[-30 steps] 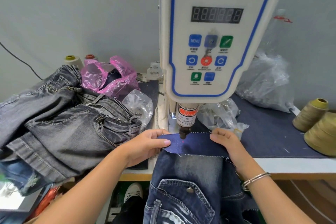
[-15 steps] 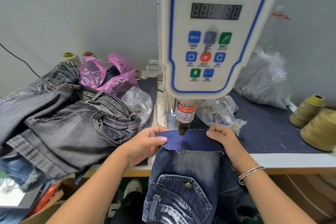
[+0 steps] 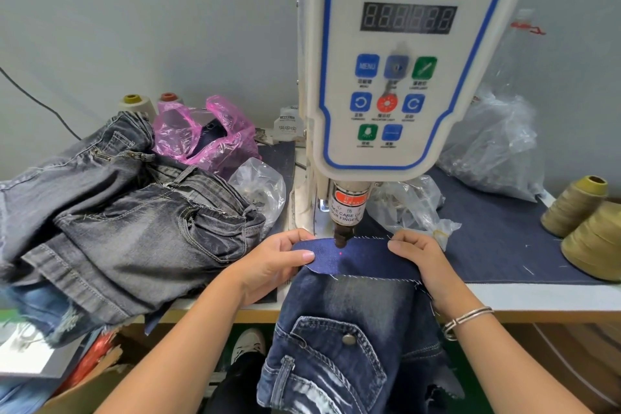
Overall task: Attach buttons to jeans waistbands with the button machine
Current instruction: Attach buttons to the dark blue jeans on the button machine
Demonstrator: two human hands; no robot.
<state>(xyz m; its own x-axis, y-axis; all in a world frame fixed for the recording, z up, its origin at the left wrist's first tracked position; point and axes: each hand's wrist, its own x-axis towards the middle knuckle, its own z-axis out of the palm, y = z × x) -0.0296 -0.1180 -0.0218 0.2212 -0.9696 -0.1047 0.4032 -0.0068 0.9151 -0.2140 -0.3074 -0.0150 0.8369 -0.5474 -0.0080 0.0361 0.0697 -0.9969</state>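
A white servo button machine (image 3: 389, 77) stands at the centre, its dark punch head (image 3: 342, 235) just above a dark blue jeans waistband (image 3: 356, 257). A red laser dot lies on the waistband below the punch. My left hand (image 3: 275, 262) pinches the waistband's left end, thumb on top. My right hand (image 3: 420, 255) grips its right end. The rest of the blue jeans (image 3: 346, 339) hangs down over the table's front edge, with a metal button (image 3: 348, 339) on a pocket flap.
A pile of grey jeans (image 3: 111, 212) fills the table's left side. Behind it lie a pink plastic bag (image 3: 205, 138) and a clear bag (image 3: 262, 188). More clear bags (image 3: 490, 144) sit at the right, with khaki thread cones (image 3: 584, 222) at the far right edge.
Both hands and the waistband keep their place under the punch; only the view has shifted slightly.
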